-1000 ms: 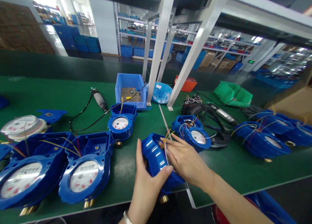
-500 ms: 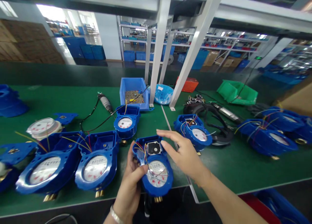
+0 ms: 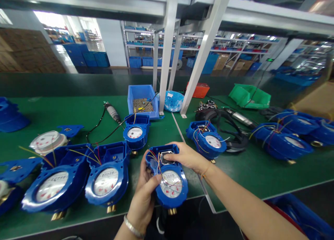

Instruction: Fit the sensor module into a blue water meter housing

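Note:
I hold a blue water meter (image 3: 171,184) face up above the near edge of the green bench (image 3: 78,111). Its white dial shows, with thin coloured wires trailing across it. My left hand (image 3: 146,194) grips the meter's left side, thumb over the rim by the wires. My right hand (image 3: 186,157) curls over the meter's open top compartment, fingers on a small black module (image 3: 167,157) seated inside.
Several more blue meters lie around: two large ones (image 3: 106,177) at the left, a small one (image 3: 135,132) behind, one (image 3: 210,142) to the right. A blue bin of screws (image 3: 142,102), an electric screwdriver (image 3: 113,113), a green bin (image 3: 249,95) and white shelf posts (image 3: 165,52) stand farther back.
One second ago the meter lay tilted on its side; it was turned dial up. My right hand, lifted open half a second ago, has come down onto the black module in the top compartment.

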A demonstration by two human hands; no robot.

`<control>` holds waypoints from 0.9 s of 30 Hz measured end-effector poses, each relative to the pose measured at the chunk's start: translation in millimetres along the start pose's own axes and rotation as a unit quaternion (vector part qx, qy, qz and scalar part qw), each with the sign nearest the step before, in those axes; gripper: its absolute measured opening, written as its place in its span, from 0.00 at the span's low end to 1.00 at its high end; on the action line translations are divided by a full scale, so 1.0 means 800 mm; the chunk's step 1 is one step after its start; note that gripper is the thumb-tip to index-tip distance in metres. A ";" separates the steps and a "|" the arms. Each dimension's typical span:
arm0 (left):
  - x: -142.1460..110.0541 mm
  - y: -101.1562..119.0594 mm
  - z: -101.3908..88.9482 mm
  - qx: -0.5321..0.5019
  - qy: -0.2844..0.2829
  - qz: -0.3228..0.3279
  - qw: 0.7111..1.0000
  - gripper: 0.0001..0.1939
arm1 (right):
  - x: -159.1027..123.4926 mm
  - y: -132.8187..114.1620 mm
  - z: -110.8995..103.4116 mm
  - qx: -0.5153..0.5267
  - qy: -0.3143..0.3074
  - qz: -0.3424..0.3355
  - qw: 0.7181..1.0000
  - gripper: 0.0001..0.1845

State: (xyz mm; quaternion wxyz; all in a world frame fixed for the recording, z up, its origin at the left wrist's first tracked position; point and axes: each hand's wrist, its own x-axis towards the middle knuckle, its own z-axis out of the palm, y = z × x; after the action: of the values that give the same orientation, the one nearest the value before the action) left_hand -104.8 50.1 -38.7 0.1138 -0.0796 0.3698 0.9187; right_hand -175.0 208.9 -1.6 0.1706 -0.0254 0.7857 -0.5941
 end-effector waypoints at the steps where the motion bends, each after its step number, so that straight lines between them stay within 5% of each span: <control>1: 0.001 0.000 -0.001 -0.002 -0.003 -0.002 1.000 0.46 | 0.001 0.000 -0.001 -0.012 -0.001 -0.005 1.000 0.22; 7: 0.004 0.002 -0.005 0.009 -0.017 -0.015 1.000 0.47 | 0.001 0.001 0.002 -0.008 0.007 0.010 1.000 0.23; 13: 0.001 0.008 -0.004 -0.003 -0.020 -0.031 0.999 0.45 | -0.011 0.005 0.008 0.144 0.007 0.090 0.986 0.24; 20: 0.014 0.008 0.003 -0.011 0.053 -0.030 0.998 0.25 | -0.001 0.000 0.008 0.171 0.034 0.161 0.971 0.11; 27: 0.016 0.006 0.005 0.027 0.051 -0.004 0.998 0.24 | 0.007 -0.003 0.007 0.195 0.019 0.136 0.971 0.16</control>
State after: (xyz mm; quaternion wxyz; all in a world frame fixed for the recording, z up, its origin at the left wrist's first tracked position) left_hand -118.4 51.3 -35.4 0.1010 -0.1248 0.3992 0.9027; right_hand -179.3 201.6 -2.0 0.2371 0.1269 0.6535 -0.7076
